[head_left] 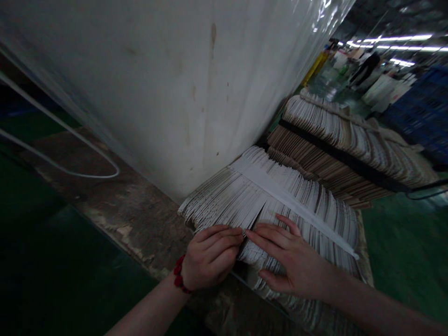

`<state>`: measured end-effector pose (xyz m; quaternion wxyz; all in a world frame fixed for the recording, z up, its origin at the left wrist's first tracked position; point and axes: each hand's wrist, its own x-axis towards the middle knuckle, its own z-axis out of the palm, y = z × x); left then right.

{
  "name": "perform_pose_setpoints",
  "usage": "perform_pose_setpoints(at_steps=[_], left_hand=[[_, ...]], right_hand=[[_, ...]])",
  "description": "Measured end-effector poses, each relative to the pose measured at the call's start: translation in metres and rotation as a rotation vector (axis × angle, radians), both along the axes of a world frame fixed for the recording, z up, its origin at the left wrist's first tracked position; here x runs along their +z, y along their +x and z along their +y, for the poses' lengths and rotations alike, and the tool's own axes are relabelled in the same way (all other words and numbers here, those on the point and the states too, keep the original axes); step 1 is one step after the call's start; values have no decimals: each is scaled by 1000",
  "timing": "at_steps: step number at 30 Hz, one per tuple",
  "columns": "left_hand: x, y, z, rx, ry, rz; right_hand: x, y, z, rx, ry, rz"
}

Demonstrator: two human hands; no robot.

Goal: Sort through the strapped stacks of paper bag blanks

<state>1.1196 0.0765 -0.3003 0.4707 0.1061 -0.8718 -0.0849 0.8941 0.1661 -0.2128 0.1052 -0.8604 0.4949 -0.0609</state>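
Observation:
A long row of thin whitish paperboard sheets (304, 200), packed on edge with a white strap (294, 204) across it, lies in front of me. A narrow dark gap parts the row near its middle. My left hand (213, 256), with a red beaded bracelet (178, 275) at the wrist, is closed at the near edge of the sheets beside this gap. Its fingers are curled together on the edges, the tips hidden. On the sheets just right of the gap rests my right hand (287, 259), fingers stretched out and thumb apart, its index fingertip close to the left fingers.
A large white plastic-wrapped block (157, 93) rises behind the row. Another bundle of sheets (343, 135) with a black strap (336, 156) stands to the right. A worn board (133, 219) lies underneath. A white cord (87, 175) loops at left; blue crates (423, 112) stand right.

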Motion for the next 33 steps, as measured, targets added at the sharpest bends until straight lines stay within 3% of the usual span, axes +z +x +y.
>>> perform_pose_setpoints(at_steps=[33], left_hand=[[2,-1,0,11,1,9]], right_hand=[[1,2,-1,41,-27,1]])
